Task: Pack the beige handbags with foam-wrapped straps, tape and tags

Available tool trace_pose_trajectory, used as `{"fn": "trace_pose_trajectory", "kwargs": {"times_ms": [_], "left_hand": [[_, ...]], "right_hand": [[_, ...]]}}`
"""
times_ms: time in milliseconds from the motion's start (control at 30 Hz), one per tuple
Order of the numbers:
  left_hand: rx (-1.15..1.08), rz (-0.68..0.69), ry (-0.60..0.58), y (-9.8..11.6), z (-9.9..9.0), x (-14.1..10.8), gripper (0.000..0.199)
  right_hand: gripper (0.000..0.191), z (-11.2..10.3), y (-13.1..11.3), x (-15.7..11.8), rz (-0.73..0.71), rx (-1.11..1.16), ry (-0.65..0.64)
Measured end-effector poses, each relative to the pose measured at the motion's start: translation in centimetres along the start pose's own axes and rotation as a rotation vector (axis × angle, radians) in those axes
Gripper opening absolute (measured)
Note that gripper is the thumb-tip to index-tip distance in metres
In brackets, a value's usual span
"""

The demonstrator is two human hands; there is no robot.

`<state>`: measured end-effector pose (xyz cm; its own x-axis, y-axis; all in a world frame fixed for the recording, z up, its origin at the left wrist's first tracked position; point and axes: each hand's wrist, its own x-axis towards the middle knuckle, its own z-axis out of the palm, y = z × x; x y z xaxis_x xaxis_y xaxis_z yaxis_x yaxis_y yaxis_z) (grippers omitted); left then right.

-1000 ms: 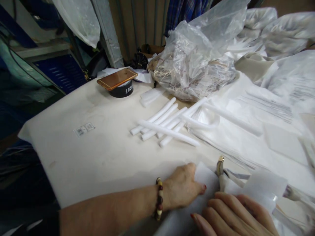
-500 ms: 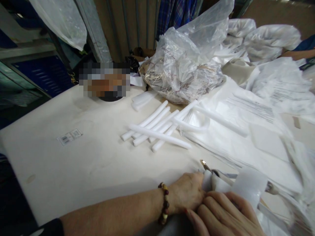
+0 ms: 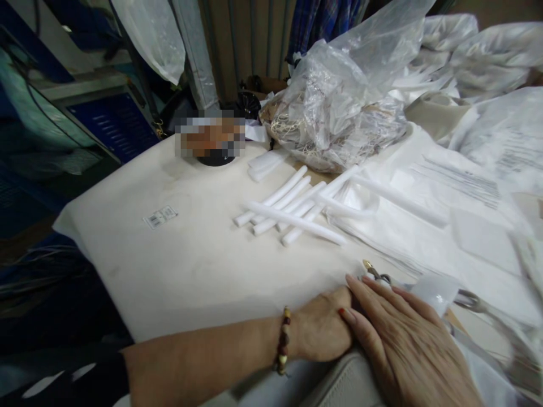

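Lying low in view, the grey-beige item [image 3: 345, 384] shows a smooth, ridged surface partly covered by the right hand [image 3: 407, 339]. This hand is flattened, fingers extended, overlapping the left hand [image 3: 326, 328], whose fingers are hidden; its grip cannot be determined.

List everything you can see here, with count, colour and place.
Stitched item: one, grey-beige, below the hands
Rods: several overlapping, white, mid-table
Plastic bag: one, clear, back of table
Flat sheets: several, white, right side
Barcode label: one, white, left on table
Round object: one, black, back left, partly pixelated
Table: one, off-white, centre
Vented panel: one, blue, left background
Bracelet: one, brown-cream, left wrist
Left hand: one, partly covered
Right hand: one, overlapping the left
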<state>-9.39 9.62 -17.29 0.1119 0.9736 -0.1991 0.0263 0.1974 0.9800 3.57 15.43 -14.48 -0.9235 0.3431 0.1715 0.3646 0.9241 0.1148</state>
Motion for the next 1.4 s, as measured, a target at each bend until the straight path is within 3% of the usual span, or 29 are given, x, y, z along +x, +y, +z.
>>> {"fn": "trace_pose_trajectory", "kwargs": {"times_ms": [167, 300, 433, 500, 600, 667, 767, 900, 1033, 1100, 1167, 1267, 1400], "left_hand": [[0.209, -0.055, 0.049, -0.9, -1.8, -7.9, 0.034], [0.533, 0.291, -0.103, -2.3, -3.4, -11.4, 0.044], [0.927, 0.552, -0.185, -2.6, -4.4, -10.4, 0.025], [1.044, 0.634, -0.175, -2.4, -4.5, -9.3, 0.016], [1.055, 0.739, -0.262, -2.4, -4.3, -7.6, 0.008], [1.013, 0.774, -0.366, -2.8, -4.0, -6.6, 0.020], [0.950, 0.787, -0.426, -3.5, -3.5, -5.5, 0.039], [0.874, 0.717, -0.398, -3.8, -3.1, -4.6, 0.039], [0.755, 0.448, -0.280, -3.6, -2.2, -4.6, 0.041], [0.699, 0.293, -0.160, -3.8, -1.4, -5.1, 0.031], [0.696, 0.238, -0.095, -4.2, -0.8, -6.0, 0.017], [0.731, 0.341, -0.164, -4.4, -0.7, -7.5, 0.015], [0.846, 0.495, -0.285, -3.3, -2.3, -8.7, 0.022]], "right_hand": [[0.036, -0.6, 0.4, 0.5, -0.069, -0.007, -0.013], [0.041, -0.1, 0.0, 0.2, -0.111, -0.016, 0.015], [0.049, 0.9, 0.3, -0.3, -0.139, -0.044, 0.132], [0.043, 1.3, 0.9, -0.6, -0.232, -0.074, 0.100], [0.036, 1.7, 2.1, -0.9, -0.348, -0.117, 0.011], [0.039, 1.9, 2.5, -1.1, -0.337, -0.108, -0.008], [0.042, 2.0, 2.6, -1.2, -0.300, -0.060, -0.007], [0.041, 1.6, 2.0, -0.7, -0.220, -0.006, -0.015], [0.042, 0.8, 1.1, 0.4, -0.145, 0.059, 0.004], [0.046, 0.5, 0.6, 0.9, -0.084, 0.087, 0.039], [0.049, 0.2, 0.2, 1.3, -0.063, 0.093, 0.059], [0.051, -0.1, 0.1, 1.4, -0.070, 0.079, 0.050], [0.050, -0.2, 0.2, 1.1, -0.034, 0.082, 0.030]]}}
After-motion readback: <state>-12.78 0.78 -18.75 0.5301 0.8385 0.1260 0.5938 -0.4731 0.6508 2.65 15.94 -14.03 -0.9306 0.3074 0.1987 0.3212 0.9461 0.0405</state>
